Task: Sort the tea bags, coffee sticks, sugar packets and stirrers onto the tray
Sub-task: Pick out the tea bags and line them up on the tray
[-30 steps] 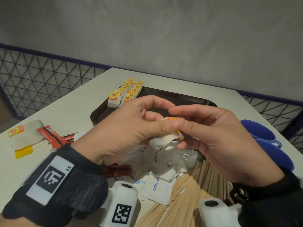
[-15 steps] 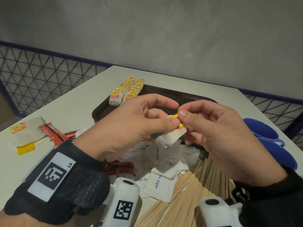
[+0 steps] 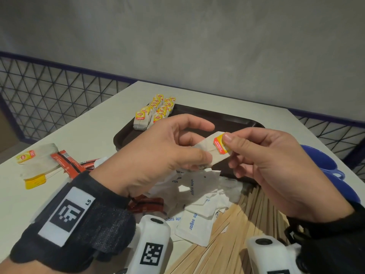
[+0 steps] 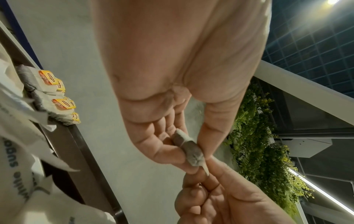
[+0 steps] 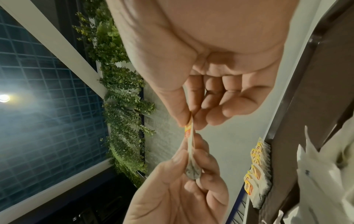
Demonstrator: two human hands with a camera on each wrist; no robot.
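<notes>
Two hands share one tea bag [image 3: 209, 153] at frame centre, above the dark tray [image 3: 233, 119]. I judge it light, soft, easily torn; best taken by the paper edges or tag. My left hand [image 3: 158, 155] pinches the pouch end between thumb and fingers; my right hand [image 3: 266, 161] pinches the orange tag [image 3: 220, 146], other fingers loosely curled.
</notes>
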